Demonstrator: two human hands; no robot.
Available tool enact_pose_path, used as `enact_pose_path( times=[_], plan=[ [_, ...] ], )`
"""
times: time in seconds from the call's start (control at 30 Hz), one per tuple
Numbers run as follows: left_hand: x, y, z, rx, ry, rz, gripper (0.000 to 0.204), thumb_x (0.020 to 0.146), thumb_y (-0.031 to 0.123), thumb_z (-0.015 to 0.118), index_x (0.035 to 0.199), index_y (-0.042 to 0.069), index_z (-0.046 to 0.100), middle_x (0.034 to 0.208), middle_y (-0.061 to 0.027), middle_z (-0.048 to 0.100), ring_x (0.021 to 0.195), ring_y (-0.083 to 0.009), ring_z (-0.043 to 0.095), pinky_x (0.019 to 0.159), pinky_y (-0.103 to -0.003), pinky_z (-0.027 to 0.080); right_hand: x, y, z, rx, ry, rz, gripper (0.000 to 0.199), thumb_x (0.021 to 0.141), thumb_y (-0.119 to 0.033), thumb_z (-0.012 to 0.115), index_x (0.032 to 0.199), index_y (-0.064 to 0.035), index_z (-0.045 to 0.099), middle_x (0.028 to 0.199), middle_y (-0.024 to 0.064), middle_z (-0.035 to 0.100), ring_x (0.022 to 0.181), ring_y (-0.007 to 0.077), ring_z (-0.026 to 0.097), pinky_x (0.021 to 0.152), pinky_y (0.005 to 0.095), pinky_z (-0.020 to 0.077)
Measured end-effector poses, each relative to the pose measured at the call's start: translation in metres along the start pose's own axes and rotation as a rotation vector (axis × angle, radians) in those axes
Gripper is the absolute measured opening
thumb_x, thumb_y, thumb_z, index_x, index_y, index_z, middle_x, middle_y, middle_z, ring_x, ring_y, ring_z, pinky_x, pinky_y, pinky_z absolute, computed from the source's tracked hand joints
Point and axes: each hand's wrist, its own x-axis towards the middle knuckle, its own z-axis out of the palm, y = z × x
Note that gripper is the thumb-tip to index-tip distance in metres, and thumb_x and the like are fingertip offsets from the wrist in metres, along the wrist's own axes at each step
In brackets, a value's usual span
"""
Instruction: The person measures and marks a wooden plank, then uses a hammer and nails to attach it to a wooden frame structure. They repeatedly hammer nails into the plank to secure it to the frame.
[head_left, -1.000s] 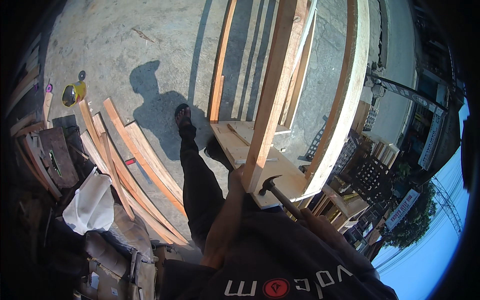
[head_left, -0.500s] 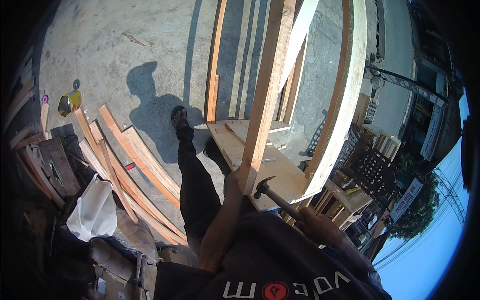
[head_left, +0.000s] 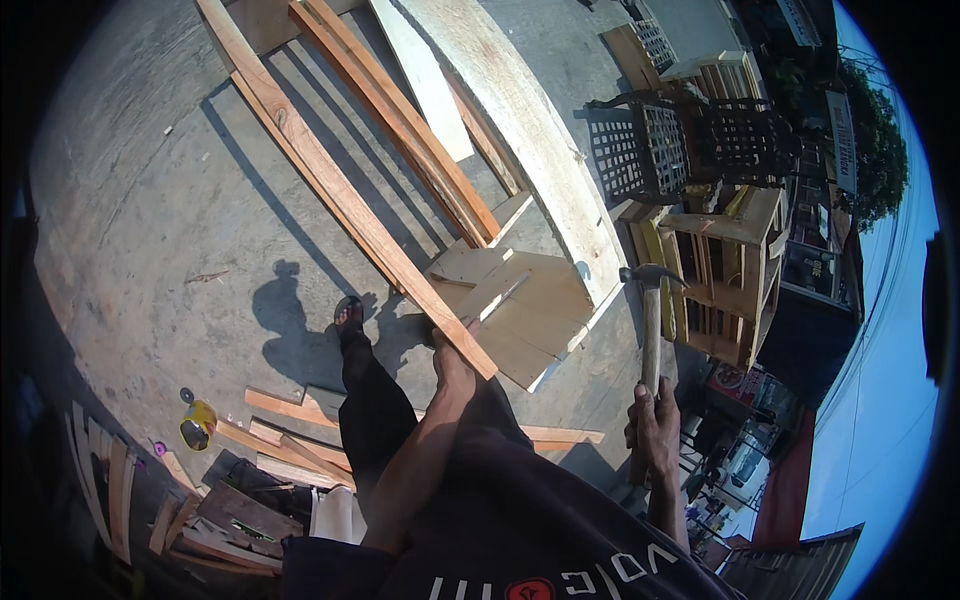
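Note:
My right hand (head_left: pixel 655 430) grips a claw hammer (head_left: pixel 652 335) by its wooden handle. The hammer stands upright with its metal head at the top, to the right of a wooden frame. My left hand (head_left: pixel 452 362) is closed around the near end of a long wooden beam (head_left: pixel 370 225), its fingers partly hidden behind the wood. This beam forms the left side of the frame. A plywood panel (head_left: pixel 545 315) spans the frame's near end. Along the right runs a wide pale board (head_left: pixel 530 140), and reddish wooden strips (head_left: pixel 400 120) lie between the two sides.
Loose planks (head_left: pixel 290 450) lie on the concrete floor (head_left: pixel 130 250) at lower left, near a yellow can (head_left: pixel 198 425). My sandalled foot (head_left: pixel 349 312) is left of the frame. Wooden crate-like frames (head_left: pixel 725 270) and dark lattice pieces (head_left: pixel 665 145) stand on the right.
My right hand has carried the hammer away from the beam's end, out to the right, and turned it upright. My left hand stays at the beam. The whole view has swung round.

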Motion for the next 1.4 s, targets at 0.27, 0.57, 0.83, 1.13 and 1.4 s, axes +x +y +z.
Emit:
enact_pose_path(
  times=[0.27,0.57,0.83,1.13,1.4],
  plan=[
    [-0.025,0.016,0.048,0.201,0.021,-0.053,0.032,0.104,0.037,0.051,0.096,0.008,0.060,0.095,-0.0103,0.069,0.089,-0.0273,0.068,0.096,-0.043,0.051,-0.106,0.099,0.041,0.339,0.070,0.401,0.033,0.108,-0.033,0.060,0.117,-0.0019,0.053,0.066,0.0019,0.052,0.050,0.0118,0.052,0.044,0.0304,0.0431],
    [0.004,0.039,0.015,0.380,0.062,-0.255,0.051,0.104,0.047,0.047,0.125,0.002,0.060,0.131,-0.0181,0.062,0.125,-0.0318,0.058,0.119,-0.050,0.037,-0.173,0.218,0.083,0.330,-0.003,0.573,0.026,0.106,-0.029,0.061,0.108,-0.0038,0.056,0.067,0.0011,0.049,0.053,0.0101,0.048,0.048,0.0314,0.0418],
    [-0.003,0.149,-0.020,1.090,0.041,-0.193,0.057,0.112,0.043,0.032,0.142,-0.002,0.050,0.140,-0.0214,0.062,0.122,-0.0355,0.063,0.105,-0.048,0.050,-0.167,0.332,0.176,0.334,-0.223,0.784,0.043,0.100,-0.042,0.063,0.106,0.0013,0.063,0.079,0.0190,0.068,0.072,0.0301,0.070,0.065,0.0441,0.0539],
    [-0.043,0.192,0.080,0.920,0.175,0.097,0.037,0.112,0.029,0.038,0.129,0.000,0.056,0.114,-0.0135,0.067,0.105,-0.0257,0.067,0.092,-0.040,0.056,-0.081,0.401,0.206,0.287,-0.326,0.721,0.042,0.099,-0.041,0.063,0.107,0.0003,0.067,0.085,0.0208,0.069,0.084,0.0328,0.070,0.075,0.0437,0.0553],
    [-0.064,0.148,0.080,0.787,0.170,0.200,0.033,0.109,0.025,0.045,0.128,-0.001,0.055,0.118,-0.0163,0.063,0.103,-0.0300,0.067,0.092,-0.043,0.057,0.046,0.435,0.186,0.317,-0.271,0.500,0.034,0.102,-0.034,0.059,0.106,-0.0006,0.063,0.077,0.0173,0.063,0.072,0.0315,0.067,0.064,0.0444,0.0534]
  ],
)
